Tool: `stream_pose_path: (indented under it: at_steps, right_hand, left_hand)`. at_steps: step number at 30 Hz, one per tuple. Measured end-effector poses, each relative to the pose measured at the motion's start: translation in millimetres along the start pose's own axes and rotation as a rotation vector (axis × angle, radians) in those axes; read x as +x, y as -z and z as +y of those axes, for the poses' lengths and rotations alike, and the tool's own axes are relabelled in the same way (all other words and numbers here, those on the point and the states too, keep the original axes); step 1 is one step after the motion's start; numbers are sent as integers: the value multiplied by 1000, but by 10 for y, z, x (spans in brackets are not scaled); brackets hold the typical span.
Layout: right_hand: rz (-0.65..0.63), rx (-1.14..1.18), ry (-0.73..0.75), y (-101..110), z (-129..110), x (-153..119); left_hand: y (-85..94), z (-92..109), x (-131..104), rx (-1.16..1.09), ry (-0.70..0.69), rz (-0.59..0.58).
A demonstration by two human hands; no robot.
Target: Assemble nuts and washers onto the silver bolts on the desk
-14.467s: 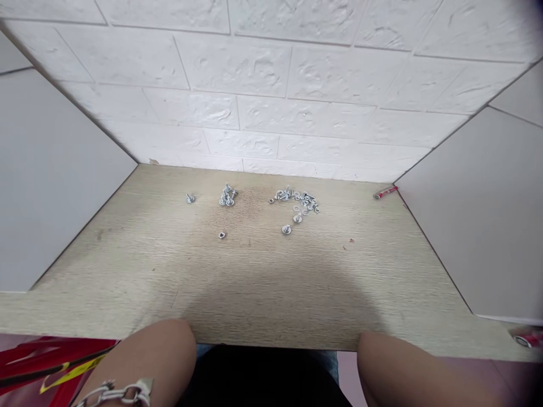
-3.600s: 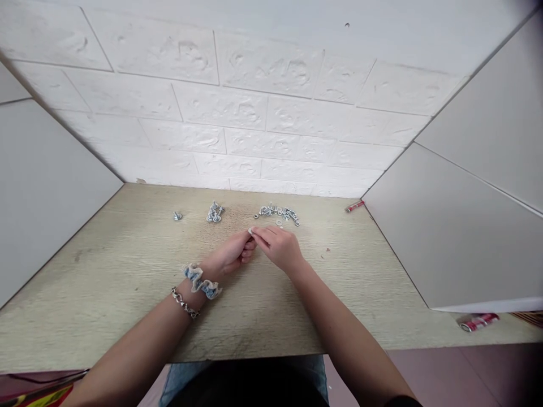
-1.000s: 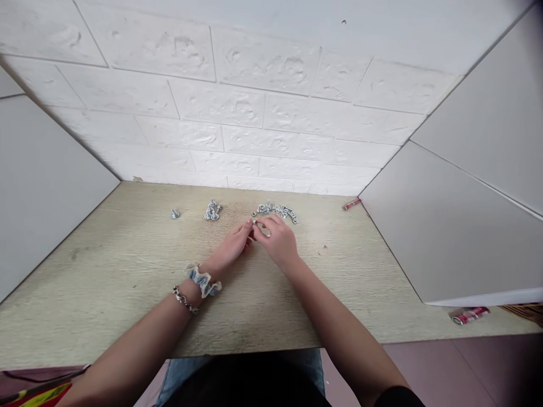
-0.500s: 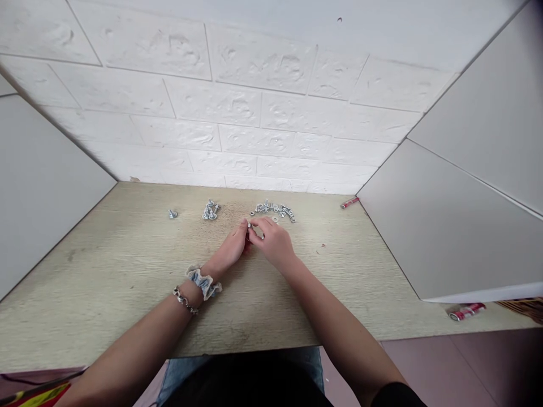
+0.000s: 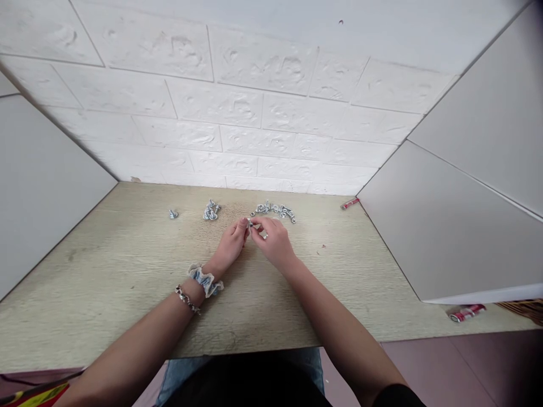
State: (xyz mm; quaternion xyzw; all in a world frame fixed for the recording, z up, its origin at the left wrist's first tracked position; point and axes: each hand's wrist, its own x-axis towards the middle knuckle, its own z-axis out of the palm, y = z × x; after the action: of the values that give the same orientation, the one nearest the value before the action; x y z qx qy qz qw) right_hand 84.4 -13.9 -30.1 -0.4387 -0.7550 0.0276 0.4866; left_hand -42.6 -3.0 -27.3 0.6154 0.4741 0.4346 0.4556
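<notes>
Over the middle of the table my left hand (image 5: 232, 240) is closed, thumb and fingers pinching a small silvery bolt (image 5: 250, 224). From the other side my right hand (image 5: 275, 242) has its thumb and forefinger closed on the same piece, so the fingertips of both hands nearly meet. Most of the bolt is hidden by the fingers, and whether a nut or washer is on it I cannot tell. Just beyond my right hand lies a curved row of loose bolts, nuts and washers (image 5: 283, 211). Left of it is a small pile of bolts with washers (image 5: 211, 211).
A single bolt (image 5: 173, 213) lies farther left on the wooden table (image 5: 127, 265). One red battery (image 5: 350, 204) rests by the right panel (image 5: 466, 220), another red battery (image 5: 466, 312) near the front right edge. A white brick-patterned wall (image 5: 237, 113) closes off the back.
Both hands have shifted very slightly and turned the small piece between the fingertips. The piles on the table have stayed as they were.
</notes>
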Motion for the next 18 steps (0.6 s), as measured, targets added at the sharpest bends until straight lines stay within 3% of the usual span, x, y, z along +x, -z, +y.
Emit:
stream_pose_path:
  at_steps: [12, 18]
  right_hand:
    - [2, 41, -66, 39, 23, 30]
    - [-43, 66, -59, 49, 28, 33]
  left_hand:
    - [-2, -80, 6, 123, -26, 11]
    - [5, -15, 16, 116, -1, 27]
